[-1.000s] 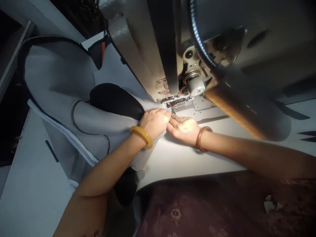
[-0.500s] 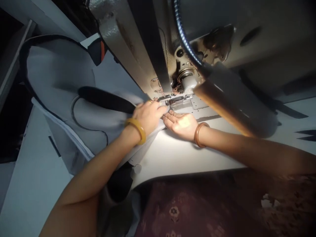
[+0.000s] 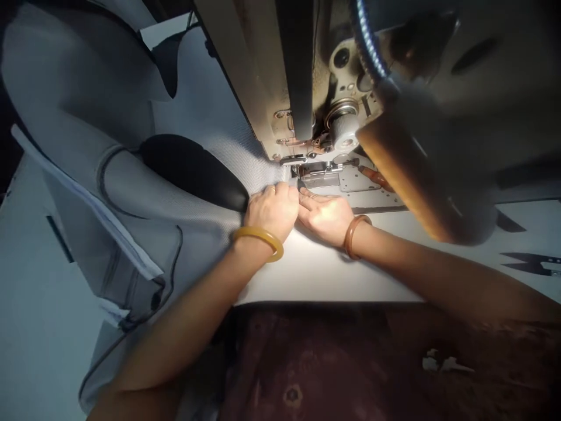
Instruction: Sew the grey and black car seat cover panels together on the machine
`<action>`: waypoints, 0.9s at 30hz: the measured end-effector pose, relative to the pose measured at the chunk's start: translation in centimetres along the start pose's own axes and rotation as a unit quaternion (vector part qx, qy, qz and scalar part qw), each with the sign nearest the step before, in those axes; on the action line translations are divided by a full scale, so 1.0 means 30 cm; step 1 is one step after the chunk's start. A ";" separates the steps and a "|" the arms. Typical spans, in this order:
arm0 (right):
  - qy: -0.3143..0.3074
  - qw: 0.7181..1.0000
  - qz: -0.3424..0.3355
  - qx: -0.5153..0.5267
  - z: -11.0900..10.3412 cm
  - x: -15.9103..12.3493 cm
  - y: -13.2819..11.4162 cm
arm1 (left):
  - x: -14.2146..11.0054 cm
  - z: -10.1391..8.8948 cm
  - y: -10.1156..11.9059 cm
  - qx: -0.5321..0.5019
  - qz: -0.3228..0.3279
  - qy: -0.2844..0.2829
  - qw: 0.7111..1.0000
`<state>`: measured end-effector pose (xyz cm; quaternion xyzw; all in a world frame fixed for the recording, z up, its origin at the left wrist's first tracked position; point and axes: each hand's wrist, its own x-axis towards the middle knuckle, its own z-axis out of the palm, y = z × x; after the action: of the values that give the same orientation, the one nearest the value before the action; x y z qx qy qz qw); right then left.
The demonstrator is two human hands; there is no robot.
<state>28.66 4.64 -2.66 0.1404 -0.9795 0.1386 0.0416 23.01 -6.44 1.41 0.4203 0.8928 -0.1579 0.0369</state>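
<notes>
Just in front of the presser foot (image 3: 294, 169) of a sewing machine (image 3: 245, 76), my left hand (image 3: 272, 211) is closed on the edge of a large grey fabric piece (image 3: 219, 131). A yellow bangle circles that wrist. My right hand (image 3: 326, 217), with a brown bangle, touches the left hand's fingertips. Its fingers are pressed together at the same fabric edge, which they mostly hide. The grey fabric has dark binding and a black oval panel (image 3: 193, 169), and it spreads left of the machine in folds.
A lamp with an orange-lit side (image 3: 403, 181) hangs low on the right. Thread snips (image 3: 530, 263) lie on the white table (image 3: 280, 280) at the far right. A white-edged strip (image 3: 87, 202) runs along the fabric at left.
My left hand has drawn slightly right and down, away from the presser foot, its fingers more curled. The fabric's lower left part has shifted and spread out. The camera view has moved a little.
</notes>
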 end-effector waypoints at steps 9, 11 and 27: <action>0.023 1.000 0.009 -0.011 0.029 0.018 -0.011 | 0.024 0.019 -0.121 0.015 0.075 0.031 0.997; 0.028 0.999 0.008 -0.021 0.039 0.015 -0.017 | 0.034 0.014 -0.134 0.010 0.102 0.016 0.995; 0.039 0.998 -0.003 -0.049 0.059 0.014 -0.001 | 0.072 0.021 -0.102 -0.048 0.092 -0.010 0.995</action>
<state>28.19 3.98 -4.31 0.1354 -0.9823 0.0956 0.0869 19.25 -6.85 1.16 0.4969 0.8564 -0.1151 0.0804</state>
